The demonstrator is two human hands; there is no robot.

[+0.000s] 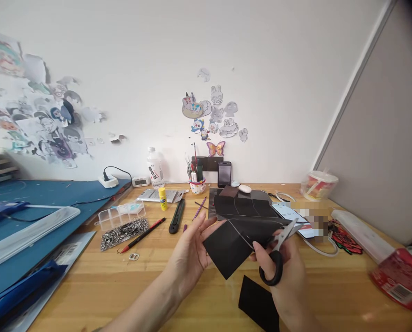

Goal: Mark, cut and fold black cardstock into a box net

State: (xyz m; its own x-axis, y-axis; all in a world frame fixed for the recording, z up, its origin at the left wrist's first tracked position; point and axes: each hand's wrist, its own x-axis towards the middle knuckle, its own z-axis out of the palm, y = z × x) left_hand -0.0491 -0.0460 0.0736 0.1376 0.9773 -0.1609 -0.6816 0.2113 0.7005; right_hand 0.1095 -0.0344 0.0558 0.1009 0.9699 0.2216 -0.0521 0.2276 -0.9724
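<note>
My left hand point(190, 251) grips the left edge of a black paper sheet point(242, 226) marked with thin pale lines, held above the wooden desk point(150, 286). My right hand point(289, 272) is closed around black-handled scissors point(278, 253), whose silver blades sit at the sheet's right side, partly open against the paper. A cut black piece point(257, 302) lies on the desk below my right hand.
A utility knife point(176, 215), red pencil point(143, 235), glue stick point(162, 198), bead box point(121, 214), pen cup point(196, 184), phone point(224, 174) and water bottle point(155, 168) sit behind. A blue cutting mat point(26, 203) lies left; a red can point(399, 276) is right.
</note>
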